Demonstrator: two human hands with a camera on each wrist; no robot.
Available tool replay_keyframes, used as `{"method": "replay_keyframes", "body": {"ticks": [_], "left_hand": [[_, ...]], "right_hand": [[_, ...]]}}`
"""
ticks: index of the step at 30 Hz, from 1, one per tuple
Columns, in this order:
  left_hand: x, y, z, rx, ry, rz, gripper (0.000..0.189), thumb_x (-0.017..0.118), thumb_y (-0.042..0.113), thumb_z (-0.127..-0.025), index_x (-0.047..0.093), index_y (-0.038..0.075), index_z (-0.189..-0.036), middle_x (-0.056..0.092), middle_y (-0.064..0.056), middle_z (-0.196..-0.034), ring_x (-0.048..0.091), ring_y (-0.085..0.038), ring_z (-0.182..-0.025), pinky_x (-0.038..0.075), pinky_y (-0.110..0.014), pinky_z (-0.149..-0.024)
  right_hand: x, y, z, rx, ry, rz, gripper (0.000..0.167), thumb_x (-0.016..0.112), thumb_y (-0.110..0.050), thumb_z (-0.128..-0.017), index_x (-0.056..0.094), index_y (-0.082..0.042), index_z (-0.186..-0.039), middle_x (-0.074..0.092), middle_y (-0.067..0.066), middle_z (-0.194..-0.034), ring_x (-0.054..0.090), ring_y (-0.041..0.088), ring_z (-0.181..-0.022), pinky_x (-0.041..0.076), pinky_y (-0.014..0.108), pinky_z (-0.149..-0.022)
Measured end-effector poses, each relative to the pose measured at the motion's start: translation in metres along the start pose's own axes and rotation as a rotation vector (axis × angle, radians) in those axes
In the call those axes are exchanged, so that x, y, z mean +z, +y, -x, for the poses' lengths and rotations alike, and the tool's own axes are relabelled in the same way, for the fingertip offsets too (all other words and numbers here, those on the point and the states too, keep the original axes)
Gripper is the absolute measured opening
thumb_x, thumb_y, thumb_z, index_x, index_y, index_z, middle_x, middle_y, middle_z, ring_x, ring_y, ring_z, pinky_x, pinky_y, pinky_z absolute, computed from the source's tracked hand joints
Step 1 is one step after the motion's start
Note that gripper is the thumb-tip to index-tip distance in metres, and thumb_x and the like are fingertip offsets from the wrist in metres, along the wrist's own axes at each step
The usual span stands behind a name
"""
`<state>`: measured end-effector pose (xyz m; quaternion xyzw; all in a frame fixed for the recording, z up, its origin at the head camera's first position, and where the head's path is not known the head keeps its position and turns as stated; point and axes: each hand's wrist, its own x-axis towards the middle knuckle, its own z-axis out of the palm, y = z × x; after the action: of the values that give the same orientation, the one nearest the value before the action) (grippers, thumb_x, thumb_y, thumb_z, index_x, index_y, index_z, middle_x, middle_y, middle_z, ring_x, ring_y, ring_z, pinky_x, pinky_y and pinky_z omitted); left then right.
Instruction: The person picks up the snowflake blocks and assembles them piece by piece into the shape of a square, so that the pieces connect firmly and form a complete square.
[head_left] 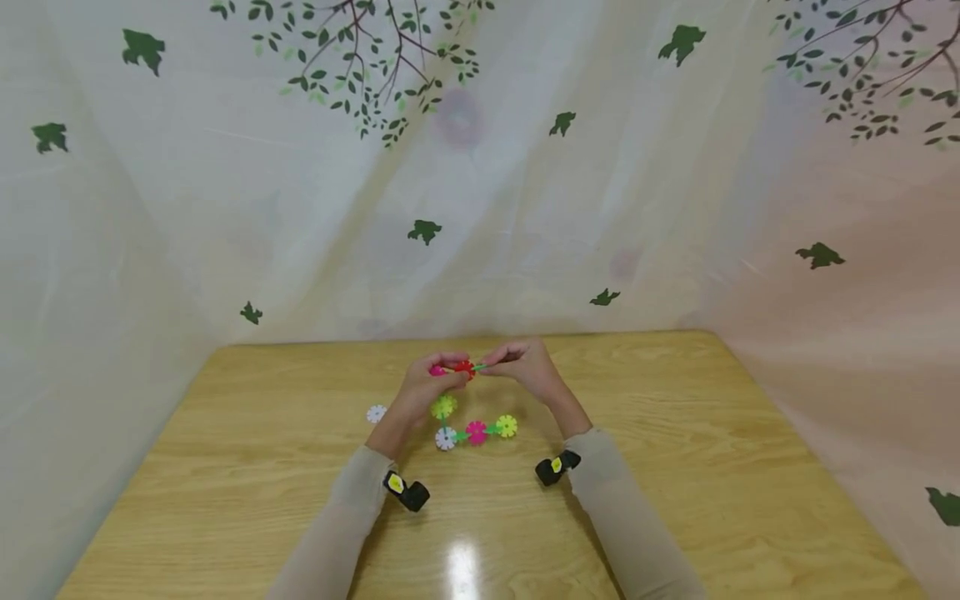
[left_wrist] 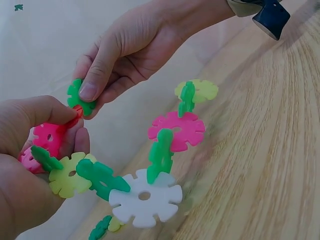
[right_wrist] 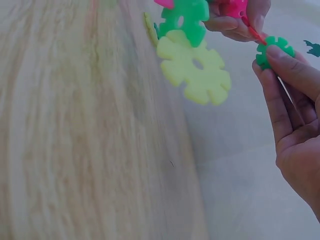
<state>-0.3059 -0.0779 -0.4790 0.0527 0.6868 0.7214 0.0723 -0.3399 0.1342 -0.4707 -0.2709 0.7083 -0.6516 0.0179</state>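
Green notched plastic disc [left_wrist: 76,93], pinched by right hand [head_left: 534,369], is held to red notched plastic disc [head_left: 465,367] gripped by left hand [head_left: 417,392] above wooden table [head_left: 675,433], multicoloured plastic flower chain [head_left: 476,432] already linked, remainder unclear.

The flower discs [left_wrist: 159,204] look smooth plastic, the wood-grained table [head_left: 247,467] glossy.
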Motion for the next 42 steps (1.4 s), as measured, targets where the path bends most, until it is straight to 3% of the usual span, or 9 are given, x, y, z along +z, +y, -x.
{"method": "replay_keyframes", "body": {"ticks": [6,14,19,24,30,34,38,42], "left_hand": [[0.002,0.000,0.004,0.008,0.003,0.011,0.042,0.067,-0.004,-0.090,0.061,-0.007,-0.131,0.064,-0.005,-0.104,0.067,-0.016,-0.089,0.053,-0.054,-0.104],[0.001,-0.001,0.008,0.011,0.005,-0.001,0.041,0.067,-0.003,-0.089,0.063,-0.004,-0.129,0.064,-0.006,-0.104,0.067,-0.012,-0.087,0.054,-0.053,-0.103],[0.000,-0.004,0.006,0.016,-0.031,-0.034,0.038,0.068,0.000,-0.093,0.062,-0.002,-0.130,0.063,-0.008,-0.108,0.068,-0.019,-0.094,0.057,-0.047,-0.099],[-0.003,-0.006,0.003,0.021,-0.073,-0.062,0.037,0.069,0.004,-0.093,0.064,-0.002,-0.129,0.067,-0.006,-0.107,0.070,-0.019,-0.095,0.060,-0.033,-0.090],[-0.014,-0.004,0.001,-0.003,-0.065,-0.048,0.033,0.068,0.007,-0.094,0.065,-0.004,-0.125,0.070,-0.005,-0.104,0.069,-0.014,-0.090,0.060,-0.031,-0.088],[-0.025,-0.002,0.001,-0.033,-0.064,-0.093,0.030,0.071,0.009,-0.093,0.067,-0.001,-0.121,0.071,-0.004,-0.102,0.068,-0.022,-0.094,0.060,-0.031,-0.085],[-0.035,0.004,0.004,-0.014,-0.062,-0.156,0.031,0.072,0.012,-0.093,0.067,-0.001,-0.120,0.071,-0.007,-0.102,0.066,-0.028,-0.094,0.059,-0.031,-0.081],[-0.041,0.009,0.007,0.002,-0.060,-0.181,0.032,0.072,0.010,-0.092,0.067,-0.002,-0.121,0.071,-0.008,-0.103,0.067,-0.032,-0.095,0.060,-0.040,-0.086]], "right_hand": [[0.004,0.004,0.001,-0.024,0.002,-0.012,0.007,0.073,0.018,-0.081,0.068,0.021,-0.085,0.070,0.037,-0.094,0.075,0.010,-0.079,0.064,0.031,-0.077],[0.009,0.003,0.002,-0.022,-0.001,-0.043,0.007,0.073,0.018,-0.082,0.068,0.020,-0.086,0.077,0.013,-0.088,0.075,0.012,-0.080,0.064,0.033,-0.078],[0.006,0.002,0.003,0.007,-0.031,-0.004,0.007,0.073,0.016,-0.084,0.069,0.018,-0.089,0.076,0.018,-0.093,0.074,0.010,-0.082,0.063,0.031,-0.079],[0.004,0.000,0.001,0.030,-0.038,0.033,0.007,0.073,0.012,-0.085,0.072,0.010,-0.092,0.076,0.019,-0.097,0.074,0.012,-0.084,0.063,0.029,-0.079],[0.009,-0.004,-0.003,0.078,-0.072,0.058,0.015,0.076,0.002,-0.088,0.072,0.009,-0.101,0.076,0.017,-0.100,0.073,0.014,-0.088,0.062,0.031,-0.085],[0.012,-0.009,-0.004,0.120,-0.115,0.122,0.024,0.076,0.000,-0.089,0.071,0.008,-0.110,0.074,0.017,-0.105,0.072,0.014,-0.091,0.061,0.031,-0.087],[0.014,-0.012,-0.006,0.145,-0.151,0.199,0.033,0.077,0.001,-0.088,0.068,0.008,-0.118,0.073,0.023,-0.108,0.072,0.017,-0.093,0.060,0.031,-0.086],[0.019,-0.010,-0.008,0.190,-0.217,0.275,0.029,0.076,0.002,-0.088,0.068,0.010,-0.115,0.074,0.025,-0.106,0.073,0.018,-0.092,0.060,0.029,-0.084]]}}
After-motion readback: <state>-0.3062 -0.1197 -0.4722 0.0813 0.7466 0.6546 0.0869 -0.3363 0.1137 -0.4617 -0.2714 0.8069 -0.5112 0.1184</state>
